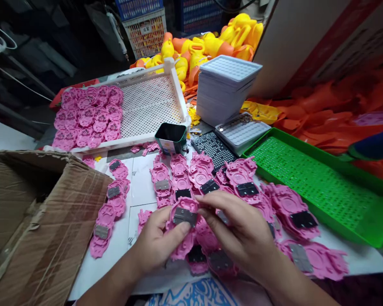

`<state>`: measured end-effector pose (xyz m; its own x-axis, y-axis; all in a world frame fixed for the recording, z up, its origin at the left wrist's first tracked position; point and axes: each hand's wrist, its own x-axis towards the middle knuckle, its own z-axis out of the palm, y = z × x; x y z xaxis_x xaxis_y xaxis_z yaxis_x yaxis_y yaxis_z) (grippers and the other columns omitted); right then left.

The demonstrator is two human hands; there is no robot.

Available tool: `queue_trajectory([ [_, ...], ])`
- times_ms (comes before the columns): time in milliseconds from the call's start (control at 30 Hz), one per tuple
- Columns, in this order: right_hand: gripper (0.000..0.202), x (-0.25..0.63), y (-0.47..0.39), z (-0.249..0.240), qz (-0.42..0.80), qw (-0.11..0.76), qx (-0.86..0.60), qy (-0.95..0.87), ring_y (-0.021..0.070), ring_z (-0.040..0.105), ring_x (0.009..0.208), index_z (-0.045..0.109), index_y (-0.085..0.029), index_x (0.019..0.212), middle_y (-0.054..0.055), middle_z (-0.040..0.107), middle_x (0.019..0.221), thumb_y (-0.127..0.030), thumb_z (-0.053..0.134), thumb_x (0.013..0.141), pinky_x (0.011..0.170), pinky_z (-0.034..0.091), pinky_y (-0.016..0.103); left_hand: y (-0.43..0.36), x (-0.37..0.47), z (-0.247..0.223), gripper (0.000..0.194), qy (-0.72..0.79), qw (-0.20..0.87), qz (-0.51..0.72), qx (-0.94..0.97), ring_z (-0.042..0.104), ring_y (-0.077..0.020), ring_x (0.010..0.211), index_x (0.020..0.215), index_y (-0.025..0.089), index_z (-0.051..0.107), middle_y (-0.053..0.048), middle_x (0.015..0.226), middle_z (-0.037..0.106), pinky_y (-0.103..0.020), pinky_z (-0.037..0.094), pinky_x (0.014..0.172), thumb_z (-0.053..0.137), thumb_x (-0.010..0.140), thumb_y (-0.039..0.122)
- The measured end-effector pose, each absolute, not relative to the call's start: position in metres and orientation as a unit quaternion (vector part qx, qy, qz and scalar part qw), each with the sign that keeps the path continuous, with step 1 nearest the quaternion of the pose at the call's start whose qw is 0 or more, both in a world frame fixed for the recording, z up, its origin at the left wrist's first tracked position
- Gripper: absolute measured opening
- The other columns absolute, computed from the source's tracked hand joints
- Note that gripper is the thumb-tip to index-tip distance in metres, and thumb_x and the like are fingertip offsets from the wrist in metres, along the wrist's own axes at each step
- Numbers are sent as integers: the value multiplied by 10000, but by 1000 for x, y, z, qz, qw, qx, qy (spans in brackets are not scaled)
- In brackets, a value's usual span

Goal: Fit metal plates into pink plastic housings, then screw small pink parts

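Observation:
My left hand [166, 238] holds a pink plastic part [182, 250] with a grey metal plate [184, 216], its thumb lying on the plate. Beside it, my right hand [234, 223] has thumb and forefinger pinched together at the part's upper right edge; anything between those fingertips is too small to make out. Under and around both hands lie more pink parts [244, 170], overlapping in columns, many bearing black or grey plates. Another column of pink parts [106, 216] runs along the left side of the white work surface [140, 185].
An open cardboard box [54, 221] stands at the left. Behind are a white perforated tray [147, 102] partly filled with pink parts, a dark green cup [170, 138] and stacked white trays [221, 91]. A green tray [315, 191] lies at the right, near orange pieces [325, 127].

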<state>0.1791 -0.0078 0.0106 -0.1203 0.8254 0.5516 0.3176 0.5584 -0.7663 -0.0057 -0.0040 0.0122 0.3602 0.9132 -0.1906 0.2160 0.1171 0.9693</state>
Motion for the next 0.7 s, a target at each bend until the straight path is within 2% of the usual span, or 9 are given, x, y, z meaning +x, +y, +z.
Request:
queue_trajectory([
  [133, 172, 181, -7, 13, 248, 526, -423, -695, 105, 634, 754, 647, -182, 939, 30, 672, 828, -69, 583, 825, 670, 551, 218, -6, -3, 10, 249, 476, 624, 350, 511, 596, -182, 741, 879, 155, 709, -58, 819, 685, -258, 471, 698, 642, 813, 386],
  [233, 127, 178, -7, 13, 304, 541, -442, -648, 108, 643, 738, 688, -194, 892, 29, 685, 805, -121, 626, 809, 645, 550, 218, -6, 0, 7, 274, 483, 650, 458, 367, 603, -138, 644, 919, 183, 711, -27, 754, 685, -220, 472, 619, 705, 764, 409],
  [333, 82, 170, -6, 8, 483, 509, -457, -547, 105, 655, 657, 718, -208, 836, 17, 715, 742, -191, 682, 764, 573, 543, 207, -4, 4, 8, 345, 474, 610, 569, 282, 575, -100, 553, 921, 212, 703, 23, 651, 647, -223, 494, 641, 794, 661, 418],
  [400, 75, 163, -6, 4, 609, 461, -452, -460, 91, 636, 570, 725, -199, 800, 12, 715, 677, -236, 696, 742, 505, 515, 187, -2, 5, 11, 371, 461, 590, 609, 263, 606, -114, 606, 919, 226, 698, 29, 647, 640, -254, 512, 718, 818, 626, 419],
  [500, 76, 152, -6, 0, 693, 432, -435, -380, 63, 607, 536, 722, -191, 766, -3, 700, 631, -251, 690, 731, 506, 493, 164, -2, 7, 13, 342, 445, 585, 627, 257, 632, -130, 677, 883, 239, 697, 25, 683, 652, -275, 520, 760, 821, 621, 420],
  [700, 91, 143, -7, -2, 718, 448, -416, -333, 54, 592, 561, 714, -188, 741, -19, 677, 637, -270, 721, 702, 557, 498, 173, -6, 10, 12, 319, 462, 591, 612, 251, 553, -100, 571, 665, 186, 660, 31, 574, 577, -273, 527, 699, 816, 605, 458],
])
